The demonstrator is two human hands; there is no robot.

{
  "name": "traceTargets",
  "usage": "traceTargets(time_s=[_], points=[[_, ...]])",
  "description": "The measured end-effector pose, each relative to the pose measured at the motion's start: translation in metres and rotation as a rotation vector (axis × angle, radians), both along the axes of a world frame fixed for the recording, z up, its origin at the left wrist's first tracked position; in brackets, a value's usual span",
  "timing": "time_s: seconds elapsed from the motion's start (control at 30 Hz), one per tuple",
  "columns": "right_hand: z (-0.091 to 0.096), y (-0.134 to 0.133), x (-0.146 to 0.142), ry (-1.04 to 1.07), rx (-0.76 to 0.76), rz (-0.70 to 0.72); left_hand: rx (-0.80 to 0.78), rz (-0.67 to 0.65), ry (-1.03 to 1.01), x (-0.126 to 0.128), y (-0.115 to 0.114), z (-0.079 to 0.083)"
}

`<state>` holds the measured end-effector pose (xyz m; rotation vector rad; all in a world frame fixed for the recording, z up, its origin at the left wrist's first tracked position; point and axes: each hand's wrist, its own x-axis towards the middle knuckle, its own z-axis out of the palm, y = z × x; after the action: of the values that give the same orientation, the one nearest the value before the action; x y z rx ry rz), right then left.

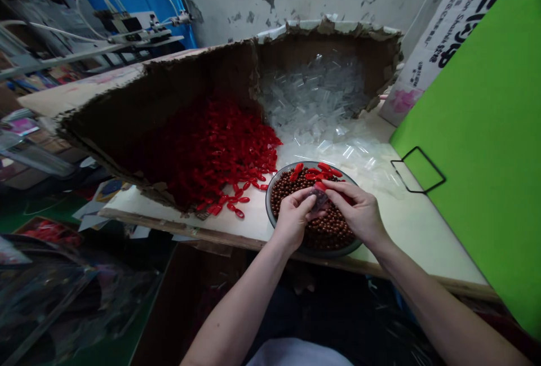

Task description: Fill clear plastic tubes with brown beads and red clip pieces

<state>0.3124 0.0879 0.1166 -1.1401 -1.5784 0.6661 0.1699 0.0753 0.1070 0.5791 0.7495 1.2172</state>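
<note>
Over a grey bowl [269, 208] filled with brown beads [338, 228], my two hands meet. My left hand [295, 211] is closed on a small clear plastic container [320, 199] that looks dark inside, perhaps from beads. At the container's upper end, the fingers of my right hand [359, 208] pinch a red plastic piece [320, 186]. Whether the red piece is seated in the container cannot be made out. Several more red pieces [325, 170] lie on the beads at the bowl's far side.
Red plastic pieces [228, 141] spill from a torn cardboard box [169, 79] at left. Clear plastic containers [316, 96] heap behind the bowl and spread over the white tabletop [439, 242]. A green panel [477, 129] with a black wire loop [418, 170] stands at right.
</note>
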Motion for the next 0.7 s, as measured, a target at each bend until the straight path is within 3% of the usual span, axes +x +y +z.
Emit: traceTargets(time_s=[0.27, 0.47, 0.7], points=[[-0.005, -0.019, -0.002, 0.027, 0.034, -0.031, 0.018, 0.011, 0.054, -0.001, -0.012, 0.007], [0.005, -0.024, 0.005, 0.074, -0.092, 0.059, 0.048, -0.051, 0.066, -0.008, -0.015, 0.017], [0.004, -0.033, -0.01, 0.248, -0.005, -0.166, 0.012, -0.031, 0.022, -0.003, -0.018, 0.021]])
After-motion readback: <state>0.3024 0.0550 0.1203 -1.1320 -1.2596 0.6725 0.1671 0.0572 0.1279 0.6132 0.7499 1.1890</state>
